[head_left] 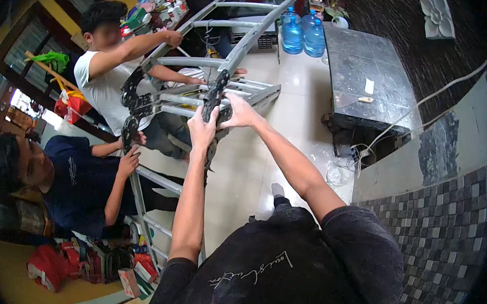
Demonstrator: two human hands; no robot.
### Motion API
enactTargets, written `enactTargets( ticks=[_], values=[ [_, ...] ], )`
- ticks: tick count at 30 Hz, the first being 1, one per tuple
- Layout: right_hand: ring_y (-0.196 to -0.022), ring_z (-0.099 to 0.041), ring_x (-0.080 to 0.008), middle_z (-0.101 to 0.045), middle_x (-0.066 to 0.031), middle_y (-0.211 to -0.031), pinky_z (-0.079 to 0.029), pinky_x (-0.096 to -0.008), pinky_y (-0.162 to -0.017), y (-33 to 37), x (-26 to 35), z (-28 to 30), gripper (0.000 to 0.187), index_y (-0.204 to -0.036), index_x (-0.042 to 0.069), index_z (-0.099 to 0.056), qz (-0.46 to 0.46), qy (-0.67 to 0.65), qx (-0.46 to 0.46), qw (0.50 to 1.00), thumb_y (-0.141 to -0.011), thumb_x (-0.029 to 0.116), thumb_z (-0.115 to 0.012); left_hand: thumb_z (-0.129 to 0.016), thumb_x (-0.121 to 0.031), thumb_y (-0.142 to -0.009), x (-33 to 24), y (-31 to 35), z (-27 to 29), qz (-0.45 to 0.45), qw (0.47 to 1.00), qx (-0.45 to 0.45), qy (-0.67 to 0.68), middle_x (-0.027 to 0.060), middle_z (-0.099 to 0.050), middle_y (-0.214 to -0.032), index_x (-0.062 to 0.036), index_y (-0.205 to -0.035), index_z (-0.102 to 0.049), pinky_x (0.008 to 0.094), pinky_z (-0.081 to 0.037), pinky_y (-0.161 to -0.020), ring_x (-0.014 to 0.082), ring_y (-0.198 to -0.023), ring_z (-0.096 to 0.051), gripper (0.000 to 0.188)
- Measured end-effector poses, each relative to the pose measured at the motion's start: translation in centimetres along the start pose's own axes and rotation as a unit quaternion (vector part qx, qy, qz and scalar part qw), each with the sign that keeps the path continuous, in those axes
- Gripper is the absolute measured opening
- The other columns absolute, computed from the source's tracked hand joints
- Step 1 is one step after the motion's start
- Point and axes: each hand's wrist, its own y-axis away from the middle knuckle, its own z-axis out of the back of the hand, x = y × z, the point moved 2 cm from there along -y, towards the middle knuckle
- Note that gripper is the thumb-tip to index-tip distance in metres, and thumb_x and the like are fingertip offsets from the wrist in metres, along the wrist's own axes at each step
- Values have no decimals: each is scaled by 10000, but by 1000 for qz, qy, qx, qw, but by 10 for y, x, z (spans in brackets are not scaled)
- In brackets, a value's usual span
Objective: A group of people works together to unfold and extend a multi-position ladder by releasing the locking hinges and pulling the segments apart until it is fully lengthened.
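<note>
A folding aluminium ladder (263, 32) with black hinges stretches in front of me, partly folded on itself. Both my hands are closed round its nearer black hinge (214, 96). My left hand (200, 130) grips the hinge from the left, thumb up, and my right hand (241, 111) holds it from the right. On the ladder's other side, a person in a white T-shirt (93, 72) has one hand on a rail. A person in a dark blue shirt (78, 178) touches another black hinge (130, 133) at the left.
To the right stands a dark tiled table (362, 55) bearing a scraper (364, 99) and a white slip (369, 86). Blue water bottles (302, 34) stand behind it. Loose cables (373, 146) hang by its near end. Bags and boxes (85, 261) lie at the lower left.
</note>
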Motion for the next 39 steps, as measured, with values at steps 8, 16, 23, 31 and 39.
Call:
enactTargets(
  ticks=[8,16,23,31,39],
  values=[
    [-1174,-486,-372,-514,-247,-1236,-370,-406,-1029,-10,-2,5,1072,-1260,-51,-440,23,-5,28,999,-466,530,-866,-752,-370,-758,79,69,63,22,998,52,-6,178,-568,-1202,22,-1279,-455,375,-438,-941,275,-1060,-578,717],
    [-1258,-398,-387,-437,-252,-1321,-314,-418,-1072,-9,-6,-3,1049,-1292,-36,-401,20,7,30,999,-496,459,-872,-777,-383,-714,105,135,30,75,991,102,-40,161,-627,-894,1,-1080,-585,366,-480,-787,254,-840,-631,565],
    [-1273,-385,-369,-430,-227,-1352,-293,-415,-1085,-9,-20,3,885,-1344,8,-404,-42,-8,75,996,-666,426,-790,-707,-327,-797,111,134,23,97,984,104,-103,92,-633,-606,-43,-739,-641,363,-482,-596,242,-618,-645,297],
    [-1256,-420,-356,-469,-240,-1316,-321,-409,-1066,-6,-20,-11,685,-1317,-3,-433,-70,7,21,997,-768,306,-704,-666,-416,-787,98,136,34,64,978,88,-179,187,-626,-697,-58,-768,-654,454,-460,-641,382,-709,-610,359],
    [-1154,-529,-341,-564,-228,-1212,-402,-381,-982,-1,-18,-16,544,-1245,-17,-508,-165,-37,-95,981,-819,295,-639,-687,-343,-800,101,143,32,122,985,96,-77,173,-605,-715,-34,-787,-628,429,-458,-675,357,-699,-598,314]
  ],
)
